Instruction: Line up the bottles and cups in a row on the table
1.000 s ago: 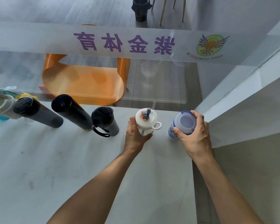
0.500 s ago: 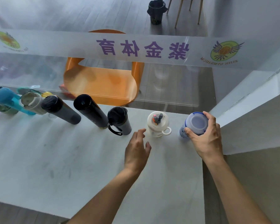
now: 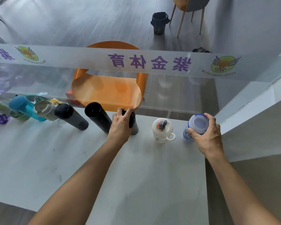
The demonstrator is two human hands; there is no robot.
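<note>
The left hand (image 3: 120, 125) wraps its fingers round the short black cup (image 3: 133, 125). At three o'clock (past the white cup (image 3: 162, 129)) the right hand (image 3: 206, 137) grips the blue-lidded bottle (image 3: 198, 124).

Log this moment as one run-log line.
left hand: gripping short black bottle | right hand: gripping blue-lidded bottle | white cup: free between them

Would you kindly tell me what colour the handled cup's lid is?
White, seen best in the head view: the handled cup's lid.
</note>
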